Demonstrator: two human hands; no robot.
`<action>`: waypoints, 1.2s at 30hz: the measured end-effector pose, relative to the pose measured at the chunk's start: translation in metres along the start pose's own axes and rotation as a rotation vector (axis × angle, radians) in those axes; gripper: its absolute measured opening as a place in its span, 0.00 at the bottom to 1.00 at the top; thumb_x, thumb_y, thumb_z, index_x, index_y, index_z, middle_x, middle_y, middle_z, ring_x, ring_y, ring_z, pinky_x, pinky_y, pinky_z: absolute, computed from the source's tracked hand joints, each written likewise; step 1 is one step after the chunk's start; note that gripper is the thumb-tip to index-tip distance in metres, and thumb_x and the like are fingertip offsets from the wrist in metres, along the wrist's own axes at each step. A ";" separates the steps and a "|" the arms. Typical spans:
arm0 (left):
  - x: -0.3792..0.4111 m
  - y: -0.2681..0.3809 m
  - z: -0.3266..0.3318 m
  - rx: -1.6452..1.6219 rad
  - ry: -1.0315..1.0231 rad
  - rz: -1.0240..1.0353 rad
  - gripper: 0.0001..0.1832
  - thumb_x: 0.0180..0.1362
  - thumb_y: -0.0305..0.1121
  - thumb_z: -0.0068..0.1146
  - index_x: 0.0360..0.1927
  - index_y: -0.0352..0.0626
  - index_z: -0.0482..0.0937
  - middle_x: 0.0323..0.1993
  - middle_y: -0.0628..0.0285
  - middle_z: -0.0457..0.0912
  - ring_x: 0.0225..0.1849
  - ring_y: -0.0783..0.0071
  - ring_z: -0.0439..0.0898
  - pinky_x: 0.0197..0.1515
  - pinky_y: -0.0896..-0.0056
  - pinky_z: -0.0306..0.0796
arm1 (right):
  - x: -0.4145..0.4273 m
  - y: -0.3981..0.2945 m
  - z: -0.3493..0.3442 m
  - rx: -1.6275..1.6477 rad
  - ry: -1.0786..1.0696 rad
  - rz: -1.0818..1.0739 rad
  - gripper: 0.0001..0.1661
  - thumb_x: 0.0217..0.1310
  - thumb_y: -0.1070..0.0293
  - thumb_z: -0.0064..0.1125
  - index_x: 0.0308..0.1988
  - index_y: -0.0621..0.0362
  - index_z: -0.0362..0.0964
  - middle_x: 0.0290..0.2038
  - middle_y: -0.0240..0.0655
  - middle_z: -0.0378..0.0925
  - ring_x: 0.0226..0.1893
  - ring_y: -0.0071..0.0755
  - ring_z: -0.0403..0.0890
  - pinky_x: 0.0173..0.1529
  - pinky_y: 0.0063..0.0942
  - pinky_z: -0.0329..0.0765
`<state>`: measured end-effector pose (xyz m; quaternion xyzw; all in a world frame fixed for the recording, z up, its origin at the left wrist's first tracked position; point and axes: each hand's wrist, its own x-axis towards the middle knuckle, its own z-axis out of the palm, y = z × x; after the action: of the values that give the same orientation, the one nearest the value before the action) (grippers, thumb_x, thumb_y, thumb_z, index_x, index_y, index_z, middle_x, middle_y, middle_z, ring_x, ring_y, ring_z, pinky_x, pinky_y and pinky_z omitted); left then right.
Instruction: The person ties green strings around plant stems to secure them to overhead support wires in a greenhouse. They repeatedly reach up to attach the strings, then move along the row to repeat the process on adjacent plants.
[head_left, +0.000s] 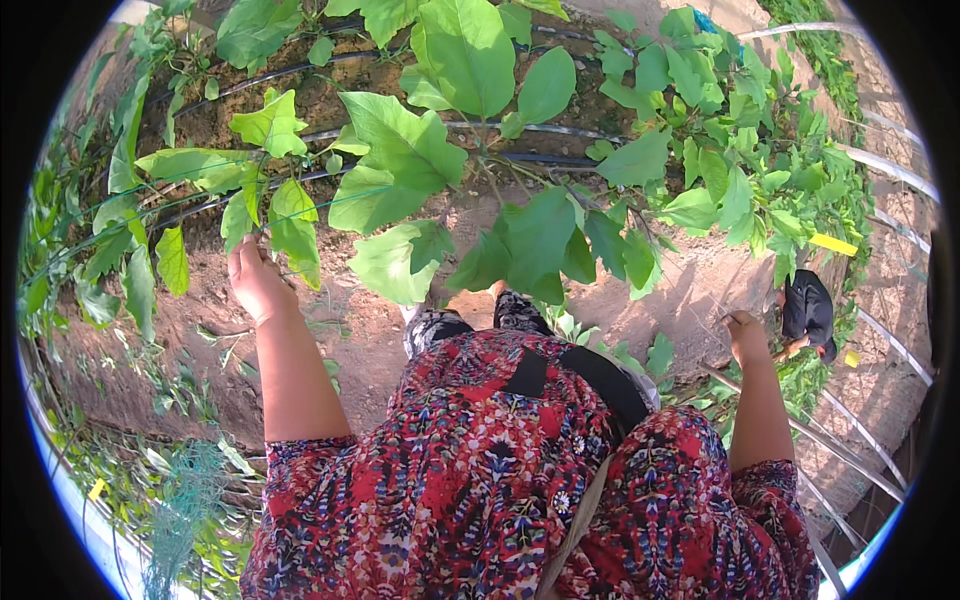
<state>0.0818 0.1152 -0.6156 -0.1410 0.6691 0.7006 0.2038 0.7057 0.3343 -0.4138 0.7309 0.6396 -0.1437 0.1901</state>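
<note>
My left hand (261, 283) is raised at the left, its fingertips pinched around a thin eggplant stem (256, 229) beneath broad lobed leaves. Green twine (300, 216) runs across these leaves toward the far left. At the right, my right hand (748, 337) has its fingers closed on a thin strand (697, 296), which slants up toward the foliage; its exact kind is too fine to tell. Between my hands, a large eggplant plant (536, 232) spreads its leaves in front of my legs and partly hides my feet.
Black drip irrigation hoses (555, 129) run along the soil bed. Another person (807, 309) in dark clothing bends over at the right. Metal poles (817, 431) slant behind my right arm. Green netting (184, 487) hangs at the lower left. A yellow card (834, 244) hangs among the right-hand plants.
</note>
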 end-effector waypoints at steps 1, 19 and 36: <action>-0.003 0.009 0.001 -0.028 -0.018 -0.052 0.05 0.56 0.33 0.51 0.32 0.44 0.73 0.19 0.75 0.63 0.18 0.87 0.56 0.19 0.83 0.51 | -0.003 0.000 0.003 0.018 -0.010 0.008 0.12 0.55 0.64 0.52 0.35 0.60 0.74 0.33 0.48 0.76 0.34 0.50 0.76 0.39 0.35 0.70; -0.067 0.133 0.200 0.144 -0.959 -0.215 0.13 0.61 0.32 0.45 0.47 0.39 0.73 0.21 0.75 0.63 0.18 0.87 0.58 0.20 0.87 0.54 | -0.047 -0.008 0.051 0.219 -0.091 0.116 0.14 0.55 0.61 0.52 0.36 0.59 0.74 0.35 0.47 0.76 0.38 0.50 0.76 0.43 0.36 0.70; -0.145 -0.080 -0.065 1.076 -1.485 -0.218 0.13 0.56 0.36 0.51 0.43 0.44 0.77 0.38 0.56 0.80 0.40 0.63 0.78 0.44 0.70 0.70 | -0.039 0.003 0.057 0.229 -0.100 0.040 0.13 0.56 0.64 0.51 0.37 0.60 0.74 0.30 0.46 0.76 0.32 0.45 0.76 0.38 0.35 0.70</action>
<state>0.2419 0.0385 -0.6222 0.3960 0.5851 0.1827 0.6837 0.7048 0.2738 -0.4462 0.7523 0.5941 -0.2482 0.1396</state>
